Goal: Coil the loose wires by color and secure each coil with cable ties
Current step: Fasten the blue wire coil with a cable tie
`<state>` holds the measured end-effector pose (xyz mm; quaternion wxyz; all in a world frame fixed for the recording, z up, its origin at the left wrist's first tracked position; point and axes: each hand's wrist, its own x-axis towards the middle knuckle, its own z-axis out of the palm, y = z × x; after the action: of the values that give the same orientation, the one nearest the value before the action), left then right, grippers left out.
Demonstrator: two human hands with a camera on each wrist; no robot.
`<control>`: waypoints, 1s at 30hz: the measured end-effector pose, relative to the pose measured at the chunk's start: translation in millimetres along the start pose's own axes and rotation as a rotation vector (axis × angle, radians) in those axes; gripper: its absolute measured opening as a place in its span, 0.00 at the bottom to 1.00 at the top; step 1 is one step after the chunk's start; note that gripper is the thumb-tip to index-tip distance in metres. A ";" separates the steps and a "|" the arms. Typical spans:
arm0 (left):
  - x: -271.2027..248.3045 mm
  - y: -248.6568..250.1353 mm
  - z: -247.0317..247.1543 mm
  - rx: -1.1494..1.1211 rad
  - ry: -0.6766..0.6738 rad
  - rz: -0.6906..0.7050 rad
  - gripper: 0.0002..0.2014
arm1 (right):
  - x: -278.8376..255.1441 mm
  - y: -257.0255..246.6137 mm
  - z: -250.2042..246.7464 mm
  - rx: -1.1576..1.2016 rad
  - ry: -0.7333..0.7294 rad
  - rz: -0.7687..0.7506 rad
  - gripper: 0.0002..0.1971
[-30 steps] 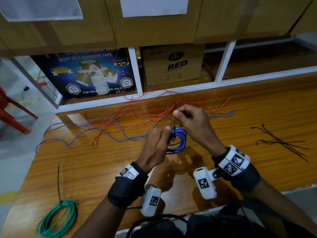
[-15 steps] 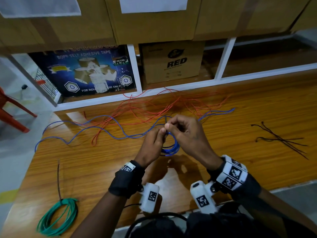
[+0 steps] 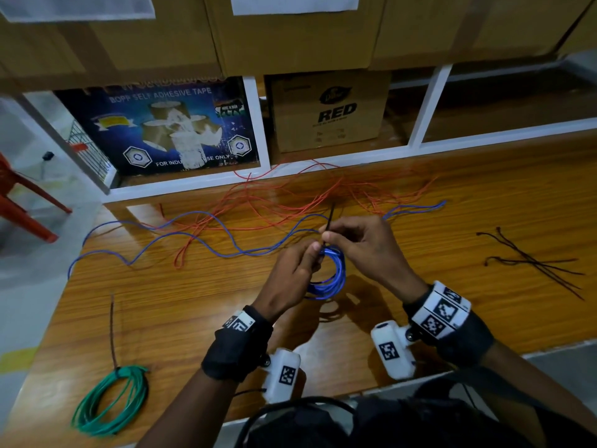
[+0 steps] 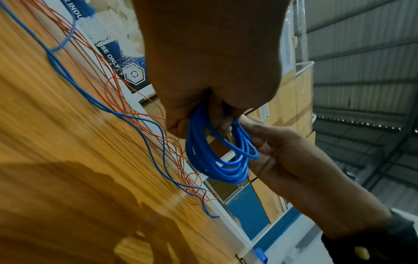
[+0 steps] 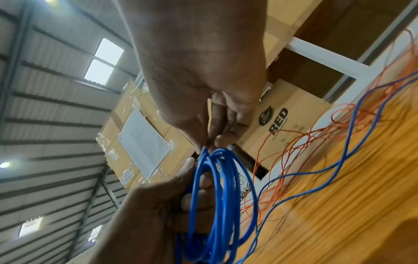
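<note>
Blue wire coil [image 3: 331, 274] small, multi-looped, gripped by left hand [image 3: 292, 278]; right hand [image 3: 365, 245] pinching black cable tie [image 3: 329, 221].

Above the blue coil [image 3: 329, 273], the tail of a black tie [image 3: 329, 225] now juts clear of the right hand [image 3: 361, 250], drawn longer than a second ago; the left hand [image 3: 292, 276] has shifted its grip beside the tie.

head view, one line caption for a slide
Left hand holds the blue coil while the right hand pulls a black cable tie around it.
</note>
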<state>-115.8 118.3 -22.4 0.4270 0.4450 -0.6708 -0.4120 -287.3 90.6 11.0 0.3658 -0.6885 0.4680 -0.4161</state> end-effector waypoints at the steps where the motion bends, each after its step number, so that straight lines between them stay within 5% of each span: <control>1: 0.4 1.1 -0.2 0.014 -0.003 0.009 0.17 | 2.4 0.0 0.0 0.001 0.017 0.019 0.08; 5: 5.0 7.7 -3.9 0.162 -0.011 0.055 0.19 | 11.8 2.1 0.9 0.055 0.083 0.108 0.16; 10: 3.4 4.6 -7.2 0.306 0.012 0.094 0.16 | 10.2 -1.0 6.6 0.105 0.107 0.120 0.13; 26: 8.2 7.0 -7.0 0.145 0.052 -0.044 0.20 | -14.9 -15.4 19.0 -0.140 0.186 -0.313 0.08; 30: 4.7 3.7 -11.7 0.125 0.016 -0.109 0.19 | -8.9 -8.7 18.8 0.024 0.123 -0.127 0.07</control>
<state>-106.8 112.8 -14.5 0.3806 0.5098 -0.6666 -0.3885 -269.1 103.7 9.5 0.3172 -0.6855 0.4401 -0.4856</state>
